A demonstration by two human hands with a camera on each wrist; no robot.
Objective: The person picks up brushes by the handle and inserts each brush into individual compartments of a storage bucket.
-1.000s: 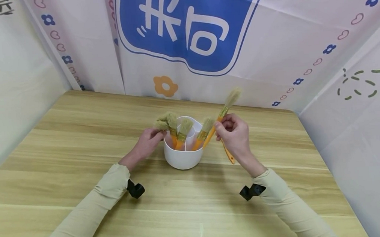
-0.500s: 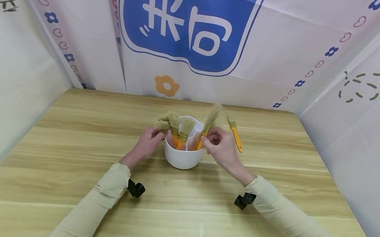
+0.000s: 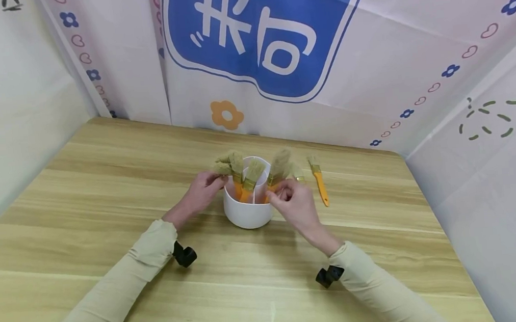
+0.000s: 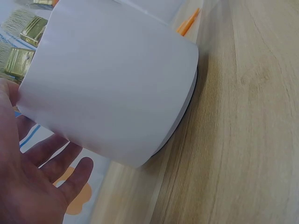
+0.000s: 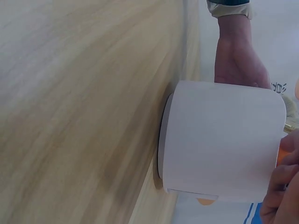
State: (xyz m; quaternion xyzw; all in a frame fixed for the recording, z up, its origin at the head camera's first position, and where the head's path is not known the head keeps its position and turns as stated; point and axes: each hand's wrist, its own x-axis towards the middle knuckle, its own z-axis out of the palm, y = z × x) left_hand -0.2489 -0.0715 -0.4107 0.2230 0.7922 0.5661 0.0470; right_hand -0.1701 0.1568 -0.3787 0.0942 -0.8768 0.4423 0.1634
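A white divided holder stands upright on the table, with several orange-handled paintbrushes leaning in it, bristles up. My left hand grips the holder's rim at its left side; in the left wrist view the thumb lies at the rim and the other fingers spread behind the wall. My right hand pinches a paintbrush by its orange handle at the holder's right edge. That handle's lower part is hidden by the hand and the holder wall. Bristles of another brush show just behind the right hand.
One loose paintbrush lies on the wooden table to the right of my right hand. A printed white sheet rises along the back edge, with white walls at both sides.
My right hand has moved left and down, bringing its paintbrush from beside the holder to its right compartment. The loose brush on the table is now uncovered. The left hand stays at the rim.
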